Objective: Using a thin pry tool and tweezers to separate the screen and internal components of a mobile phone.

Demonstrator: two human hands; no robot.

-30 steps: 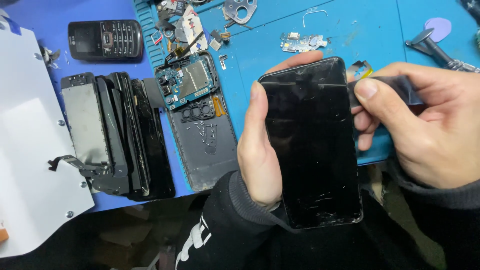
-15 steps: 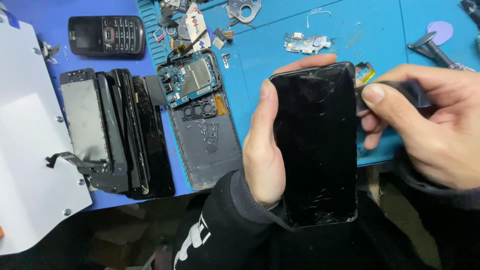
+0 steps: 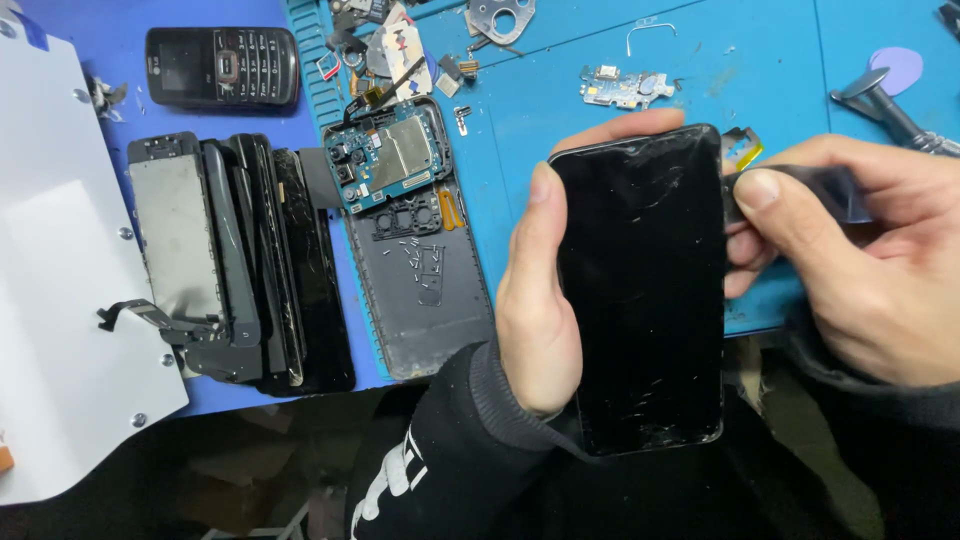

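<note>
Cracked black phone held upright over the near edge of the bench, with a dark flat strip at its right edge.

The left hand grips the phone, thumb along its left side and fingertips curling over the top. The right hand, at 3 o'clock, pinches the strip between thumb and forefinger where it meets the phone's upper right edge. This looks like work on the side seam, and what comes next calls for a steady clamp and a shallow slide, since the glass is splintered at top and bottom. There is open room below and at 3 o'clock. At 9 o'clock an opened phone shell and a stack of screens crowd the blue mat. At 12 o'clock lies a small circuit part, at 1 o'clock tweezers, and at 10 o'clock a keypad phone.
</note>
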